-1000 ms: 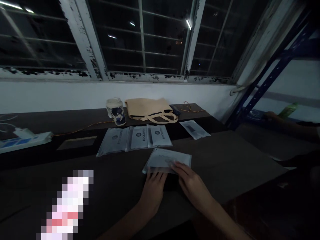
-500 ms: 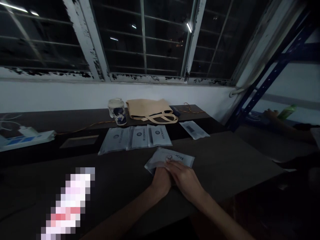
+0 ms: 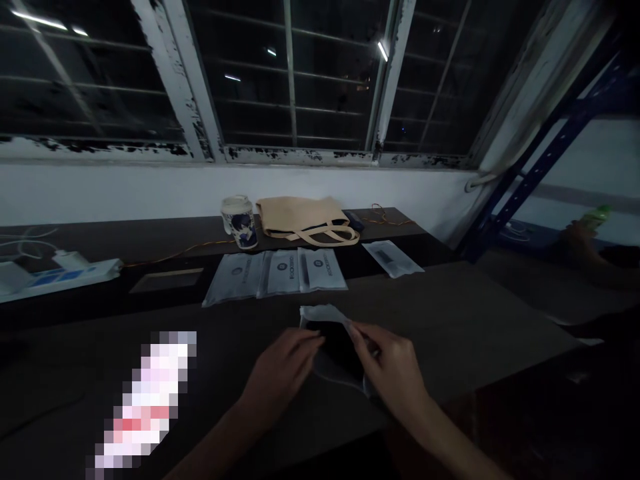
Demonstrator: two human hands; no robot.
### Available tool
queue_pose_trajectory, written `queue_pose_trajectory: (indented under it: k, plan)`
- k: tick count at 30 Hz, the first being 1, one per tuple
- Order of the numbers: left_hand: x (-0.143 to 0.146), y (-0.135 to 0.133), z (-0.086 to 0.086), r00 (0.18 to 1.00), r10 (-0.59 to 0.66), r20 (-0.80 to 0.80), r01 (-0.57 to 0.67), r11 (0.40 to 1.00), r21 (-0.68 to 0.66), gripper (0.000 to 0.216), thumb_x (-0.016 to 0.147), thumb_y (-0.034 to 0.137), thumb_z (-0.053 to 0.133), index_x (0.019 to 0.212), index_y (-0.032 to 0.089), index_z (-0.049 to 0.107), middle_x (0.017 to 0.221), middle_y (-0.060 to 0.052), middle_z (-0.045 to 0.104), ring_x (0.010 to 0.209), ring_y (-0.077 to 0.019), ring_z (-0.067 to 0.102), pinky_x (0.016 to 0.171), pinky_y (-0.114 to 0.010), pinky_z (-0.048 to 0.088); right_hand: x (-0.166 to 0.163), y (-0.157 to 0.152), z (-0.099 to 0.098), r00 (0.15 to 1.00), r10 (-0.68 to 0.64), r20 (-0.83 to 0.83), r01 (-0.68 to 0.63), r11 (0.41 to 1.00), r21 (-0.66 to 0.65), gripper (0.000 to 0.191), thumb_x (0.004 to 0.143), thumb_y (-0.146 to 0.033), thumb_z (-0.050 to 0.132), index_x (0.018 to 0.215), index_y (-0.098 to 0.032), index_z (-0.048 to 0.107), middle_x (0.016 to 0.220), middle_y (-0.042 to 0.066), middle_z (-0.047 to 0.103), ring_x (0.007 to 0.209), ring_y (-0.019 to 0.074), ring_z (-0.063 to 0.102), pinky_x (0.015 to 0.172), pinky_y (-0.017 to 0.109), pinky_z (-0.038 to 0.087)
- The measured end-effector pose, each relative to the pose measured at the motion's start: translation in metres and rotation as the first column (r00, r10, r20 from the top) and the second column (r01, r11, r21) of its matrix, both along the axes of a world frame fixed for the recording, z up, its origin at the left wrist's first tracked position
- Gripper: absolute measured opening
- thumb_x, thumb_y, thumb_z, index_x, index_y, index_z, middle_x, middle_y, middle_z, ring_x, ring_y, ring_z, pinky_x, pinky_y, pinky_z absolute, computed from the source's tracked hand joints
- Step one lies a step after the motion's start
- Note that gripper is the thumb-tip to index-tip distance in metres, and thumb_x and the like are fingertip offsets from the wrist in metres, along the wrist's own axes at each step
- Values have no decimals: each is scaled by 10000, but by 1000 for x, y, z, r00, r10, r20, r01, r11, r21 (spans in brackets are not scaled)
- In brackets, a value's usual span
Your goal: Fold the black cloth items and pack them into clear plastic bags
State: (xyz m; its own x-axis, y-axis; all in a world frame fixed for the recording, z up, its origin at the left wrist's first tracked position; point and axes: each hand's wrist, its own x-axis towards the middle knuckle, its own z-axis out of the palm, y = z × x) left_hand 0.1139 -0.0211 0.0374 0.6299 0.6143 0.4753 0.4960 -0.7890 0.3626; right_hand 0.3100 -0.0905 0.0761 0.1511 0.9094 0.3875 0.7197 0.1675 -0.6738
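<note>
A grey plastic packet with something dark inside is lifted off the dark table in front of me. My left hand pinches its left edge and my right hand pinches its right edge, both with fingers closed on the plastic. The packet's mouth looks pulled apart between them, showing a dark inside. Beyond it, three similar flat packets lie side by side, and one more packet lies further right.
A printed paper cup and a tan tote bag stand on the back ledge under the window. A power strip lies at left. Another person's hand with a green bottle is at far right by a blue rack.
The packet lay flat under both hands; now it is raised and turned, held by its edges with its opening spread. My hands have moved apart and nearer to me.
</note>
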Motion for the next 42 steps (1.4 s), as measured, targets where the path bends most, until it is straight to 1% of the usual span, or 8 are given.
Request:
queue_pose_trajectory:
  k: [4,7,9,16,20,24,34,42]
  plan:
    - [-40,4,-10,866,496,65,-412,782,-467,260,851,415,503,981,208,592,925,-41,652,833,-202,651,705,-318,540,-3,12,10,988,141,-61,-144,989,-38,298,919,-395,450,924,-220,692,754,2,706,619,133,638,585,230,473]
    - [-49,17,-16,852,523,-19,-353,547,-759,387,831,504,462,1008,183,585,910,-59,665,738,-205,663,565,-291,535,-5,47,0,953,303,-25,-303,953,-8,283,935,-348,429,937,-211,677,836,8,702,765,138,647,718,243,474]
    - [-44,26,-19,864,501,-47,-319,473,-821,426,806,525,467,989,164,601,895,-71,666,664,-195,655,515,-281,516,-9,76,-12,901,434,7,-434,901,3,259,935,-319,440,1014,-208,660,983,26,691,935,144,625,842,257,450]
    - [-23,53,-22,876,482,8,-229,431,-873,398,709,502,548,876,152,635,815,-59,673,655,-177,656,520,-234,467,-22,140,-47,780,604,162,-546,784,-293,267,894,-357,521,1067,-213,665,1101,73,667,1090,229,559,1004,434,292]
    - [-18,65,-22,873,484,52,-160,387,-908,374,652,498,601,817,165,635,766,-49,669,731,-195,659,552,-239,483,-21,151,-55,764,642,71,-597,744,-301,215,886,-355,536,918,-238,714,915,-5,721,884,155,641,863,279,400]
    - [-11,64,-23,860,503,82,-119,354,-928,341,651,495,598,770,176,616,736,-37,664,701,-184,656,550,-241,488,-22,148,-61,826,561,56,-531,807,-259,236,890,-358,529,910,-218,718,871,-10,722,794,125,649,706,204,429]
    - [5,18,-28,885,460,71,-38,223,-974,293,657,471,562,666,179,547,608,17,583,502,-125,607,445,-206,448,-26,136,-53,938,311,153,-281,941,-191,248,911,-315,491,894,-222,720,911,15,715,863,167,637,788,252,418]
    - [8,-58,-31,928,371,44,58,-26,-998,355,611,528,579,676,184,523,606,30,561,396,-100,581,359,-173,376,-22,135,-57,948,258,187,-221,955,-197,267,917,-345,481,870,-227,716,889,22,710,852,175,639,790,268,420]
